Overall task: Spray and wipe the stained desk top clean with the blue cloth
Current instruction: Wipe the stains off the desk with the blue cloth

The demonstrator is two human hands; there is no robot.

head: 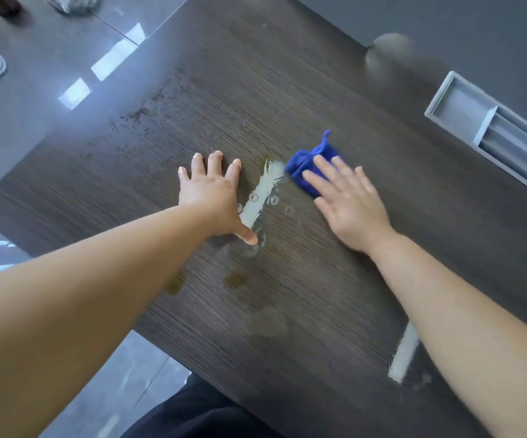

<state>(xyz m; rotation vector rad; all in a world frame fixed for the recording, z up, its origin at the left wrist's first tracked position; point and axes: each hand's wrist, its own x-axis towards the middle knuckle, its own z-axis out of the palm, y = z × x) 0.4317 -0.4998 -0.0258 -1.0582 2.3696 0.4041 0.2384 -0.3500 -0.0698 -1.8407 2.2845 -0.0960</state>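
Forearms fill the bottom of the shot, both reaching out over the dark wood desk top (pixel 319 90). Left hand (pixel 211 191) is planted flat with fingers spread, holding nothing, just bracing beside a pale wet streak (pixel 263 191). Right hand (pixel 347 203) lies flat on the blue cloth (pixel 309 162), straight fingers pressing it down rather than gripping it. The cloth sits bunched on the desk, just right of the streak's far end.

Brownish stain patches (pixel 235 279) show nearer the body and dark speckles (pixel 138 113) further left, so I'd say plenty is left to wipe.

Cloth looks soft, light and floppy, probably damp, so it'll bunch and slide under the palm. Best bet imo is a flat palm over the middle of the wad, or pinching a fold if it needs lifting. No spray bottle in view.
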